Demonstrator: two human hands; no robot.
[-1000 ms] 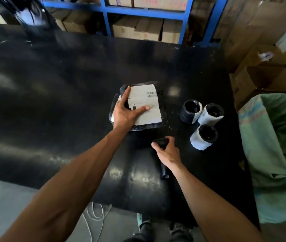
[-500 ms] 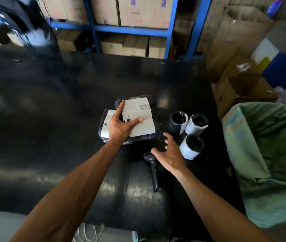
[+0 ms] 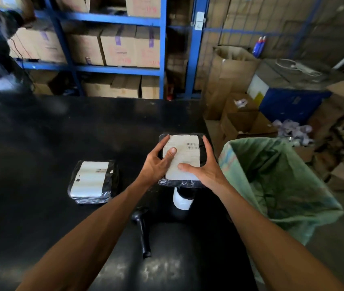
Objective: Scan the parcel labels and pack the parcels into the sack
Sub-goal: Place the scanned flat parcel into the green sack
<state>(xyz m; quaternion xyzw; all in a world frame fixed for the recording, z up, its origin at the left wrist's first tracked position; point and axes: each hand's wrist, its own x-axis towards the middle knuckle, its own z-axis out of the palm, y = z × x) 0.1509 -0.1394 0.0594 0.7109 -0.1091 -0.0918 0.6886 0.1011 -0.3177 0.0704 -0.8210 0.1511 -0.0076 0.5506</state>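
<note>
Both hands, left (image 3: 156, 164) and right (image 3: 203, 169), hold a labelled parcel (image 3: 184, 152), seemingly lifted, beside the green sack (image 3: 276, 185).

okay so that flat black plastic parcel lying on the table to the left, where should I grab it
Probably by its two long side edges. The flat black plastic-wrapped parcel with a white label lies flat, label up, on the black table with clear space around it, so come down from above.

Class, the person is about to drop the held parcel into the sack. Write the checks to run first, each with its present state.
1. Both hands grip the held parcel, left hand and right hand: ok.
2. Green sack mouth open: ok.
3. Parcel over the sack: not ok, it is above the table edge.
4. Label scanned: cannot tell.
5. Scanner set down: ok.
6. Second parcel packed: not ok.
</note>
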